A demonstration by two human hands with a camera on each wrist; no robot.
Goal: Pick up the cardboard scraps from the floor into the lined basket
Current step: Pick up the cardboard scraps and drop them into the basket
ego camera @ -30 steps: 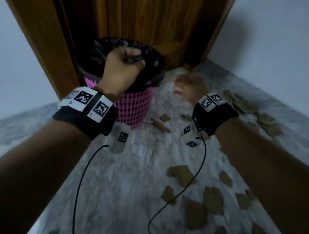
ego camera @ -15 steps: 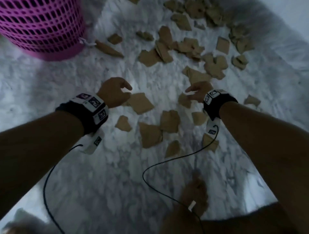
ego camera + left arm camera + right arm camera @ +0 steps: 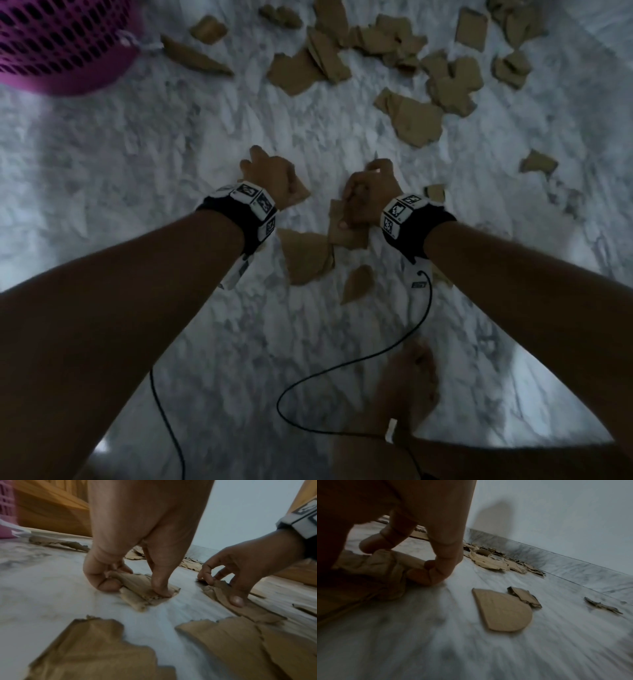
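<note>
Brown cardboard scraps lie scattered over the marble floor [image 3: 171, 154]. My left hand [image 3: 270, 178] is down on the floor, its fingers and thumb curled round one scrap [image 3: 137, 586] and pinching it. Close beside it my right hand [image 3: 368, 195] grips another torn scrap [image 3: 346, 229], thumb and fingers closed on it [image 3: 385, 566]. Two loose scraps [image 3: 305, 257] lie just below my wrists. The pink mesh basket [image 3: 58, 44] stands at the far left; its liner is out of frame.
A dense pile of scraps [image 3: 394, 51] lies ahead and to the right, along the marble skirting [image 3: 556, 561] and white wall. A wooden door [image 3: 51, 511] stands behind the basket. Black cables [image 3: 342, 373] trail from my wrists. My bare foot [image 3: 407, 387] is below.
My view dropped from the basket to the floor. My left hand let go of the basket liner, both hands came down and closed on scraps near the middle.
</note>
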